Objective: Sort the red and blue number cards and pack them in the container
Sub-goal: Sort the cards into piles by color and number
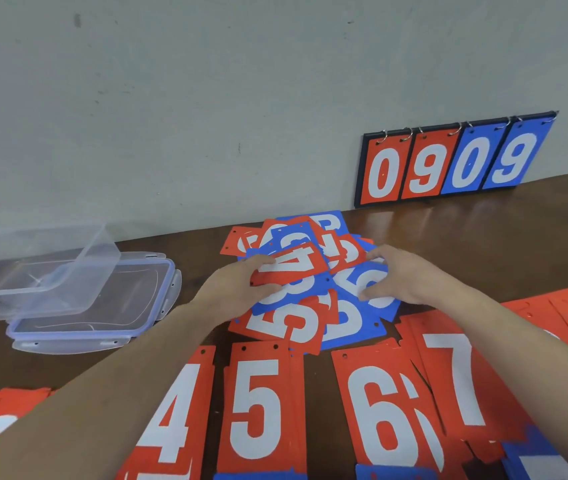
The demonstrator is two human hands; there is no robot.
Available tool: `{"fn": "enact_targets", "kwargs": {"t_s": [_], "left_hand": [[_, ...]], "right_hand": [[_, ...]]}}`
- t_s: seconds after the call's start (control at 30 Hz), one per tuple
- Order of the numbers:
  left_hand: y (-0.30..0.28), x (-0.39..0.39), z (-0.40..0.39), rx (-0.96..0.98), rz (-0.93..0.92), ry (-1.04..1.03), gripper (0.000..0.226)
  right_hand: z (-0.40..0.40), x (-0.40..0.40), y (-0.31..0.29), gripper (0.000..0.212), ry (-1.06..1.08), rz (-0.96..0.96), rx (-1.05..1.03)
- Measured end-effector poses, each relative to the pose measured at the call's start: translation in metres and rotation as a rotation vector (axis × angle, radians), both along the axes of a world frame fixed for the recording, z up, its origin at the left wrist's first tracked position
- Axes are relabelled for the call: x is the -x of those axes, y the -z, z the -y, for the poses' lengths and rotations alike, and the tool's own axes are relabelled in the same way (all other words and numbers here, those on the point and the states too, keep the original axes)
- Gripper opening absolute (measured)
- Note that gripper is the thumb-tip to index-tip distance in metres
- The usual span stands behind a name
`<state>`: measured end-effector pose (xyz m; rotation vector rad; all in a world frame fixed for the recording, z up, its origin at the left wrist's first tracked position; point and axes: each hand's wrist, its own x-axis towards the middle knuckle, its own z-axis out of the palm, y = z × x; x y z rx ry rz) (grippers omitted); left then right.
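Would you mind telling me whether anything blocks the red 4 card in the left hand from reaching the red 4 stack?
Nothing visible does: the left hand grips the red 4 card, and the red 4 stack lies uncovered nearer the person.

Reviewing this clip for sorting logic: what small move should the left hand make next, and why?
Probably carry the red number 4 card that the left hand grips from the mixed pile to the near red 4 stack; red stacks lie by number, and the clear plastic container holds no cards.
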<state>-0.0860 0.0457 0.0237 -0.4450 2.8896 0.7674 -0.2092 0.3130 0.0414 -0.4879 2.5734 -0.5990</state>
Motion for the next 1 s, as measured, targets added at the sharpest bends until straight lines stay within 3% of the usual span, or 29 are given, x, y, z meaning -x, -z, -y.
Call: {"fn": "enact_targets", "kwargs": {"t_s": [0.27,0.4,0.57,0.8,1.0], "left_hand": [[0.001,-0.011,0.004,-0.161,-0.123,-0.091,0.060],[0.000,-0.017,0.001,-0.126,-0.195,-0.155,0.063],[-0.009,-0.033,-0.009,-0.317,-0.280,-0.157,0.057],[-0.018,-0.068,-0.030,-0.539,-0.314,-0.180,0.047],[-0.022,-0.101,-0.044,-0.514,-0.455,-0.153,0.058]], "right_hand": [[-0.025,0.005,-0.011,0.029,0.159,0.023,0.360],[-0.048,-0.001,-0.029,0.016,0.180,0.059,0.363],[-0.075,-0.016,-0.038,0.010,0.245,0.042,0.392],[-0.089,-0.056,-0.035,0.012,0.330,0.089,0.650],[-0.082,-0.095,-0.026,0.029,0.300,0.162,0.740]]}}
